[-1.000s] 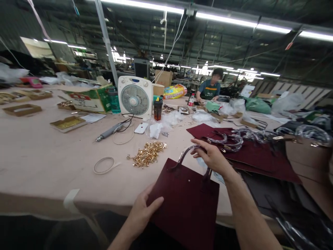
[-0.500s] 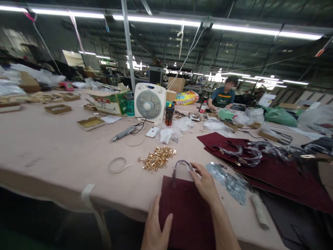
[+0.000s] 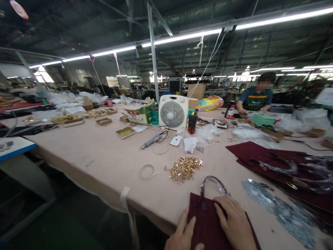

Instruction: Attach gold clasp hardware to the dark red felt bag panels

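In the head view, the maroon panel (image 3: 205, 222) lies at the worktop's (image 3: 104, 166) near edge, its handle (image 3: 212, 177) pointing inward. The left hand (image 3: 179, 238) rests, fingers spread, along its left side; the right hand (image 3: 235, 222) lies flat, ungripping, below the handle, seemingly to steady it. Gold fasteners (image 3: 184, 169) sit heaped beyond, probably for easy reach.

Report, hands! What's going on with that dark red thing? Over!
Left hand at left edge of dark red piece. Right hand on top, by the handle. Gold bits heaped beyond, apart.
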The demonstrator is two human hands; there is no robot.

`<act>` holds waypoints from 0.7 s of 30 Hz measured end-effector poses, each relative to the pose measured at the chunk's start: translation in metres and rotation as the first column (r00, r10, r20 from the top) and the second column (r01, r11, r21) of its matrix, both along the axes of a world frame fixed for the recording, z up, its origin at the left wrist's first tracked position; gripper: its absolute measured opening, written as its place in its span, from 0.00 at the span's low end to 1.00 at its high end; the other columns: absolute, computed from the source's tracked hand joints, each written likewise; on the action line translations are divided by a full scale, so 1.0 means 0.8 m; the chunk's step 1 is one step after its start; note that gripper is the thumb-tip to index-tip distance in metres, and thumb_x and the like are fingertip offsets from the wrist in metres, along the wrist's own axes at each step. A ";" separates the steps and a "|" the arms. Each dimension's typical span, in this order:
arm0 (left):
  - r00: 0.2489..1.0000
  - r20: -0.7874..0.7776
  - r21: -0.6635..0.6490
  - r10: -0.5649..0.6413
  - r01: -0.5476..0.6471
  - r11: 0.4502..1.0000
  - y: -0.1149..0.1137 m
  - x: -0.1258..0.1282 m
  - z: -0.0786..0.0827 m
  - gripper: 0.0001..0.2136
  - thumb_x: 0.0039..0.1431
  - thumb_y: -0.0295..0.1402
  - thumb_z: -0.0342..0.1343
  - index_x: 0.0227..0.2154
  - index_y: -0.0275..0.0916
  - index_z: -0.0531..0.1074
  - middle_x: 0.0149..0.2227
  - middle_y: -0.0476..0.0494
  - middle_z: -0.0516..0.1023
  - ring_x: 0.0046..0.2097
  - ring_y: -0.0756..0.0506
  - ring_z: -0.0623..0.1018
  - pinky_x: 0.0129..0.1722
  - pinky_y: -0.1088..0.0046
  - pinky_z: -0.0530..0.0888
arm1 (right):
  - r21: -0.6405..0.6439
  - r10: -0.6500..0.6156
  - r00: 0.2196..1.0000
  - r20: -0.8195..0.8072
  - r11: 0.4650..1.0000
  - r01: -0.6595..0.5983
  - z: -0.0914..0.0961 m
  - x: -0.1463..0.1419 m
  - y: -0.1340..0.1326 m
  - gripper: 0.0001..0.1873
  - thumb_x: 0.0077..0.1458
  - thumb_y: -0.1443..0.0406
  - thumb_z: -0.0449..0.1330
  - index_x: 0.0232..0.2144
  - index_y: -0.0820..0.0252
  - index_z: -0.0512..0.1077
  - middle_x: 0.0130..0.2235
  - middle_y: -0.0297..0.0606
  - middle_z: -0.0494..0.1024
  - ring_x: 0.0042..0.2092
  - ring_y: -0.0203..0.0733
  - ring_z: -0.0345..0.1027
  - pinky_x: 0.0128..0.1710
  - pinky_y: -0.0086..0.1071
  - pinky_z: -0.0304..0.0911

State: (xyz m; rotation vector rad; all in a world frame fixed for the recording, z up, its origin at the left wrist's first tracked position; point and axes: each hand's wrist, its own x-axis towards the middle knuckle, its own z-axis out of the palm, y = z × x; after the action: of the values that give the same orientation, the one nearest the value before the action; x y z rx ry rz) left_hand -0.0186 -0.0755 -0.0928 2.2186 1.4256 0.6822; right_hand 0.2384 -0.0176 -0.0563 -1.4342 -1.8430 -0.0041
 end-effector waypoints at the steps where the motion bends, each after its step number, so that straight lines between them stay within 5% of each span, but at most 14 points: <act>1: 0.999 -0.037 -0.017 0.002 -0.003 1.000 0.001 -0.004 0.011 0.39 0.53 0.35 0.68 0.68 0.54 0.64 0.71 0.35 0.64 0.45 0.35 0.87 0.38 0.68 0.85 | 0.003 -0.011 1.000 -0.001 1.000 0.011 0.002 0.000 -0.001 0.17 0.69 0.52 0.55 0.45 0.52 0.80 0.48 0.45 0.83 0.53 0.60 0.75 0.58 0.59 0.66; 7: 0.996 0.017 0.035 0.093 -0.094 0.995 0.011 -0.018 0.102 0.22 0.61 0.30 0.58 0.57 0.49 0.73 0.57 0.42 0.81 0.49 0.39 0.85 0.47 0.64 0.82 | -0.018 -0.014 0.997 -0.073 1.000 0.013 0.003 0.003 -0.007 0.18 0.68 0.51 0.55 0.47 0.52 0.79 0.49 0.43 0.83 0.55 0.60 0.74 0.59 0.59 0.66; 10: 0.966 0.125 0.060 0.227 -0.236 0.970 0.037 -0.036 0.130 0.14 0.65 0.30 0.54 0.52 0.47 0.74 0.46 0.44 0.82 0.41 0.43 0.83 0.43 0.65 0.81 | -0.045 0.001 0.994 -0.107 0.999 -0.006 0.002 0.004 -0.009 0.17 0.68 0.51 0.56 0.46 0.51 0.80 0.49 0.43 0.83 0.55 0.59 0.74 0.60 0.59 0.65; 12: 0.927 0.165 0.100 0.337 -0.356 0.929 0.063 -0.057 0.135 0.12 0.67 0.31 0.52 0.50 0.45 0.74 0.44 0.44 0.80 0.40 0.43 0.81 0.43 0.64 0.80 | -0.058 0.015 0.993 -0.121 0.998 -0.022 0.001 0.005 -0.009 0.17 0.67 0.51 0.56 0.45 0.51 0.81 0.48 0.43 0.83 0.54 0.60 0.74 0.60 0.59 0.65; 16: 0.867 0.120 0.333 0.484 -0.494 0.803 0.117 -0.115 0.123 0.15 0.64 0.29 0.55 0.53 0.38 0.73 0.54 0.36 0.76 0.59 0.35 0.74 0.61 0.49 0.72 | -0.054 0.021 0.992 -0.127 0.998 -0.028 -0.002 0.008 -0.007 0.18 0.66 0.49 0.57 0.43 0.50 0.81 0.47 0.43 0.84 0.53 0.61 0.74 0.59 0.60 0.65; 21: 0.875 -0.013 0.388 0.483 -0.441 0.809 0.142 -0.152 0.100 0.13 0.63 0.29 0.55 0.50 0.37 0.74 0.50 0.35 0.77 0.56 0.33 0.74 0.60 0.47 0.72 | -0.042 0.023 0.994 -0.108 0.999 -0.028 -0.001 0.007 -0.006 0.17 0.67 0.50 0.56 0.43 0.50 0.81 0.46 0.43 0.84 0.52 0.60 0.75 0.58 0.60 0.66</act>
State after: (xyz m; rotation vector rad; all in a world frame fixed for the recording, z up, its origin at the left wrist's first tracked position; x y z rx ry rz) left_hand -0.1406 0.0380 -0.0129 2.2125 2.0835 1.0849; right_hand 0.2438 -0.0226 -0.0571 -1.4133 -1.7831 0.1241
